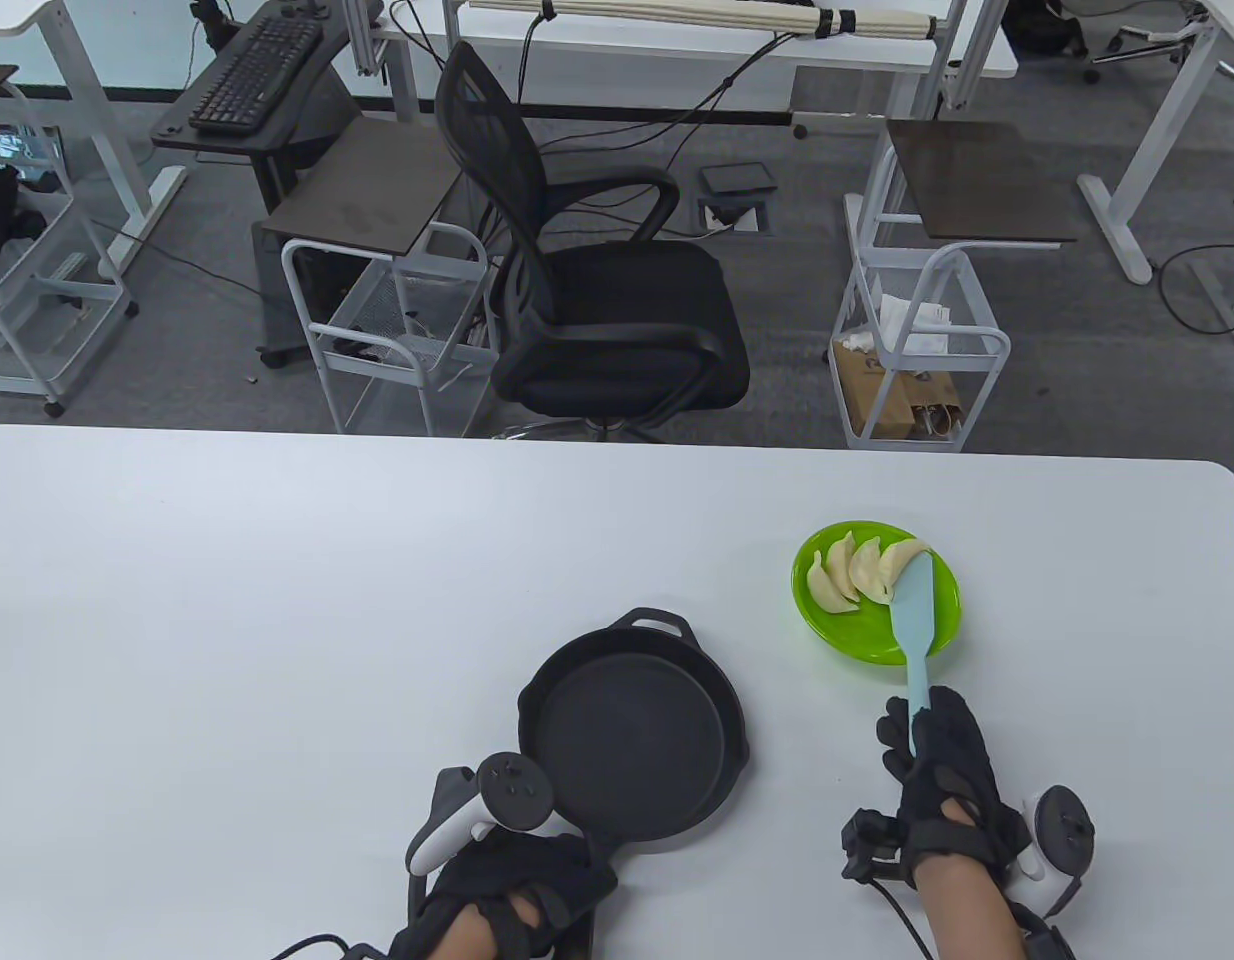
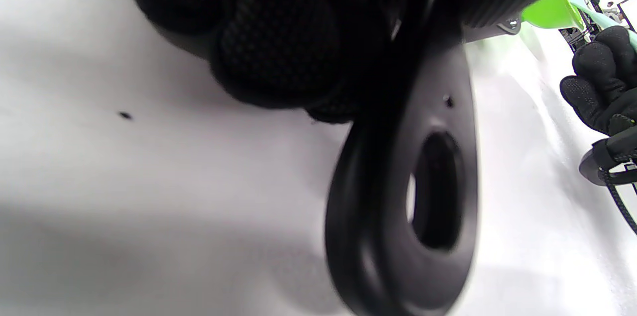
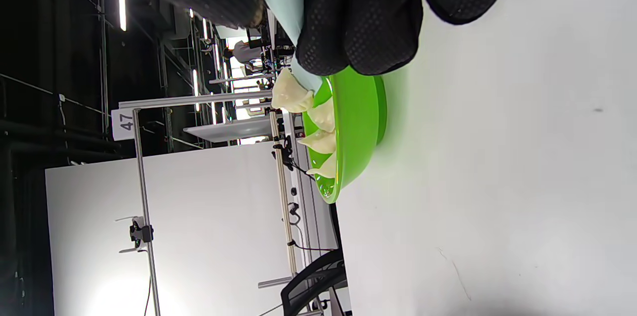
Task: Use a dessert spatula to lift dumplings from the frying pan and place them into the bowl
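1. At the near edge of the table, the right hand [image 1: 939,770] has its fingers curled round the handle of the pale blue dessert spatula [image 1: 917,625], whose blade reaches out over the green bowl [image 1: 937,625]
2. The left hand [image 1: 507,890] sits at the base of the black frying pan [image 1: 632,735]; the left wrist view shows gloved fingers wrapped over the pan's handle [image 2: 413,196], most likely to keep the pan from sliding while the other hand scoops
3. The dumplings [image 1: 857,570] all lie in the bowl; the table view shows three side by side toward the far left of it, plus one at the spatula's tip
4. The pan looks bare inside, so the transfer seems to be at its last piece; the blade lies low and slanted across the bowl, probably so the dumpling can slide off rather than drop
5. The right wrist view, turned on its side, gives the bowl in profile: four dumplings [image 3: 318,127] stand above the rim, the uppermost touching the blade, which the view from above leaves unclear
6. Only the left wrist view shows the hanging hole in the pan handle; only the table view shows the pan's inside
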A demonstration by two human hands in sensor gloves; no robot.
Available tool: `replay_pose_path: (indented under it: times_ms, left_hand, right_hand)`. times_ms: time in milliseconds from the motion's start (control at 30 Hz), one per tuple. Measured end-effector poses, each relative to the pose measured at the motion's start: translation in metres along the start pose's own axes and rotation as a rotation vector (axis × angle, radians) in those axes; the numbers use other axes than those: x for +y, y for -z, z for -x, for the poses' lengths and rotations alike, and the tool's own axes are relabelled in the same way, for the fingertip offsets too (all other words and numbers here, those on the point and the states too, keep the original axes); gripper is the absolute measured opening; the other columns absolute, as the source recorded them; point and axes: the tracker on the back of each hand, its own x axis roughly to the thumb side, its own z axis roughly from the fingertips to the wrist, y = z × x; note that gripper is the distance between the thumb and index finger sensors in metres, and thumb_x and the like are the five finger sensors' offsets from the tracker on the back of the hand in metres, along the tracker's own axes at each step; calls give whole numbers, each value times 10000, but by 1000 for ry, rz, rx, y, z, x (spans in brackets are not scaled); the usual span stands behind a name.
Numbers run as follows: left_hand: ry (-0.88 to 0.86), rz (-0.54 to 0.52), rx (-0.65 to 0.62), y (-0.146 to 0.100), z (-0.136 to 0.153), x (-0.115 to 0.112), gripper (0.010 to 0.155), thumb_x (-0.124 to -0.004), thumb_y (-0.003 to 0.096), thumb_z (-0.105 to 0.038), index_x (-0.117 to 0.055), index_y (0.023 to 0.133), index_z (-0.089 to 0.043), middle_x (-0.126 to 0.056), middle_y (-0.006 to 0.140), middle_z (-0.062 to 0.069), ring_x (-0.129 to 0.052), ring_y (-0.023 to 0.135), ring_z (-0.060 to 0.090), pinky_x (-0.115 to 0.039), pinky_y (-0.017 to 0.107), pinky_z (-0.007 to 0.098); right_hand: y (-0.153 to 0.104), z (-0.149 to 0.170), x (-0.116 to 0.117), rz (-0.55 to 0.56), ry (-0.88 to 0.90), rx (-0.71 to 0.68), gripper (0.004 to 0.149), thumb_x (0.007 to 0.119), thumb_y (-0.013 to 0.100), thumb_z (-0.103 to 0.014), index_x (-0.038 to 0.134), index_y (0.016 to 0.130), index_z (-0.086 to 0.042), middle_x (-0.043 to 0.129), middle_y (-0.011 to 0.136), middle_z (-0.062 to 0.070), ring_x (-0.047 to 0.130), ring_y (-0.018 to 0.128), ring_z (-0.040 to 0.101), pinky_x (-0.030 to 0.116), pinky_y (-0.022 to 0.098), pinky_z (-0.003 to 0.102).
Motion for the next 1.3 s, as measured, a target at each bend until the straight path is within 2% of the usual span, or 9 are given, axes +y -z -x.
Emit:
replay_pose_path:
  times_ms: [233,400,467,633,867,967,1067,1200,1300]
  left_hand:
    - [1,0,0,0,0,0,641,-723,486,-639,-704,976,-225,-1075,610,-59,-1019,397,186,-773,503,444]
    - [1,-1,1,0,0,0,642,-722,486,-640,-704,975,-224,-1075,611,-59,-1019,398,184,-773,503,444]
    - [1,-1,1,0,0,0,641,-721,487,-640,-704,975,-225,-1075,610,-62,-1019,398,185,-773,504,443]
    - [0,-1,2,0,0,-1,642,-720,486,-644,-706,974,-228,-1076,610,-61,-1019,396,184,-773,501,443]
    - [-3,-1,2,0,0,-1,640,-719,486,-645,-708,973,-231,-1076,610,-61,-1020,395,184,-774,499,444]
    - [-3,-1,2,0,0,-1,641,-719,486,-645,-706,975,-231,-1076,610,-60,-1020,396,185,-774,498,444]
    - [-3,-1,2,0,0,-1,641,-718,486,-644,-706,975,-231,-1075,610,-62,-1019,396,184,-774,498,444]
    - [-7,0,-1,0,0,-1,642,-719,485,-644,-706,975,-230,-1075,611,-58,-1020,398,185,-774,498,445]
    - [-4,-1,0,0,0,-1,644,-719,485,-645,-704,976,-229,-1075,612,-58,-1020,398,186,-774,500,446]
  right_hand:
    - [1,-3,-2,12,-80,-28,610,713,575,-342,435,1086,-163,589,1049,216,650,903,503,500,701,656]
    - [-4,-13,-2,83,-190,-127,574,709,568,-324,485,1082,-203,564,1063,203,636,912,503,499,701,655]
    - [-6,-18,0,76,-191,-186,566,710,565,-326,502,1077,-205,576,1061,196,648,909,496,506,699,654]
    - [-12,-22,15,-53,-143,-246,561,712,564,-335,531,1066,-161,677,1017,211,740,858,487,548,681,659]
    - [-30,-21,54,-362,-184,-297,526,722,565,-350,641,1011,-84,839,879,255,868,717,480,602,647,662]
    - [-40,-17,71,-511,-291,-288,501,719,568,-347,684,984,-71,884,829,256,899,666,479,623,634,658]
    - [-46,-12,82,-591,-354,-257,491,726,565,-343,711,965,-58,902,797,270,913,631,484,633,624,659]
    - [-46,-7,89,-681,-427,-245,484,726,569,-343,728,952,-48,916,766,277,917,595,485,633,619,661]
    - [-47,-6,92,-702,-600,-280,473,715,576,-352,732,948,-60,937,745,239,930,568,467,643,613,656]
